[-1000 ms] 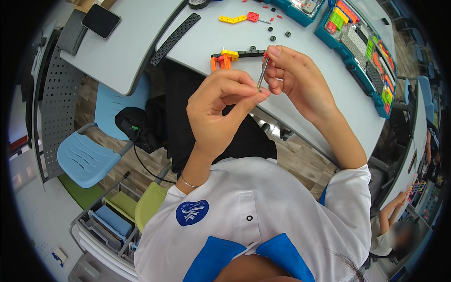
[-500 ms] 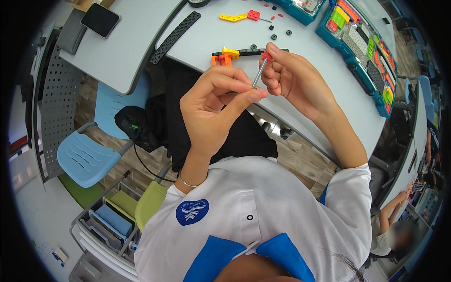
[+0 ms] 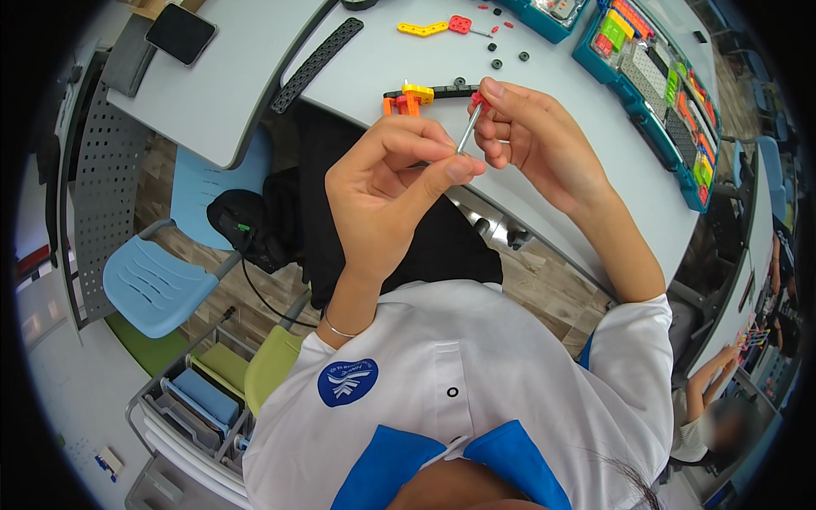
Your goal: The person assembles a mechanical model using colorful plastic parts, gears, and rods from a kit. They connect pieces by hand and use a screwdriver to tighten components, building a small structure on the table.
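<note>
Just past the table's near edge, both my hands meet on a thin metal shaft [image 3: 468, 131]. My left hand [image 3: 387, 191] pinches its lower end between thumb and fingertips. At the upper end sits a small red plastic connector [image 3: 479, 99], gripped by my right hand [image 3: 548, 153] and partly covered by its fingers. Behind the hands lies a construction of yellow and orange plastic pieces [image 3: 413, 98] with a black strip [image 3: 450, 91]. Farther back are a yellow angled beam [image 3: 422, 31], a red block with a shaft [image 3: 460, 25] and several small black round pieces [image 3: 496, 64].
A teal case [image 3: 625, 92] of colourful building parts lies at the right, with another teal tray [image 3: 544, 30] beside it. A black perforated beam [image 3: 319, 66] and a phone [image 3: 182, 36] are to the left. Another person [image 3: 705, 391] works at the far right.
Both hands keep their grips and stay almost in place. The shaft and red connector have shifted only very slightly.
</note>
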{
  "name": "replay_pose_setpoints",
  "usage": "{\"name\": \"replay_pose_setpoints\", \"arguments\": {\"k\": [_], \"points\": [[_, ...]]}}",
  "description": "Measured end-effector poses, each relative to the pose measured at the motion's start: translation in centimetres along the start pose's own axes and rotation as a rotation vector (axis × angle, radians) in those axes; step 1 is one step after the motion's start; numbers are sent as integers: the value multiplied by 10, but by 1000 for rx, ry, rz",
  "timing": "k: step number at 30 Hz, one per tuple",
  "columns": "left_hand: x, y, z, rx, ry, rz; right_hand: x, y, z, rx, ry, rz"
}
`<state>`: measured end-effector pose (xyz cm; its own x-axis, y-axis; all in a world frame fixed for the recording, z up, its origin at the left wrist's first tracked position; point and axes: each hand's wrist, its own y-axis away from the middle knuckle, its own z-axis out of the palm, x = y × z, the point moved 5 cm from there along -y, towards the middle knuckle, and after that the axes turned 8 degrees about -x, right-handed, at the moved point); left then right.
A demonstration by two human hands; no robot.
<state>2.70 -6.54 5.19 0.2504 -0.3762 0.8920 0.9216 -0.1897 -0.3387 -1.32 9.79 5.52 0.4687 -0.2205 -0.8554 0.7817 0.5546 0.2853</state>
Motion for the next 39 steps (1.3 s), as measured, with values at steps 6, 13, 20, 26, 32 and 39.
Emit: {"name": "replay_pose_setpoints", "arguments": {"k": [6,13,20,26,32,39], "points": [[0,-1,1,16,49,-29,-2,-1,-2,25,81,-18],[1,0,1,0,48,-38,-6,1,-4,36,100,-75],[1,0,6,13,69,-26,-5,-1,-8,-12,110,-142],[-2,0,6,28,82,-23,-16,1,-3,55,326,-326],[-7,4,12,75,66,29,-12,2,0,73,292,-371],[-16,12,18,108,131,-9,2,-2,-6,35,148,-192]]}}
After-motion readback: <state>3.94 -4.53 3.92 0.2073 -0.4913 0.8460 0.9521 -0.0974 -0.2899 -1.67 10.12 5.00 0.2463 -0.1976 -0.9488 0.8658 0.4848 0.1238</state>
